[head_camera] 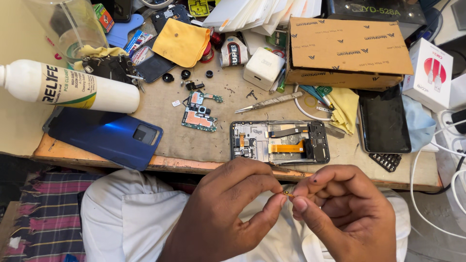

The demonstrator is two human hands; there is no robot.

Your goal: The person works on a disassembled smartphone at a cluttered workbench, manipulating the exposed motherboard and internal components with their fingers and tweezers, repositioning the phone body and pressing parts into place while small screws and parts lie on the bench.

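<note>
head view | left hand [228, 208] and right hand [340, 213] both pinched shut on one tiny gold part [288, 193], held near, over the lap, likely for close work | opened phone [280, 142] (back off) just beyond on table [165, 104] | circuit board [200, 110] farther left

colours on the repair bench

phone back cover [104, 137]: glossy blue. bottle [73, 87]: white. cloth [181, 42]: yellow. cardboard box [347, 51]: brown. circuit board [199, 112]: green with copper patches. blanket [48, 213]: purple-and-pink plaid. trousers [131, 213]: white.
</note>
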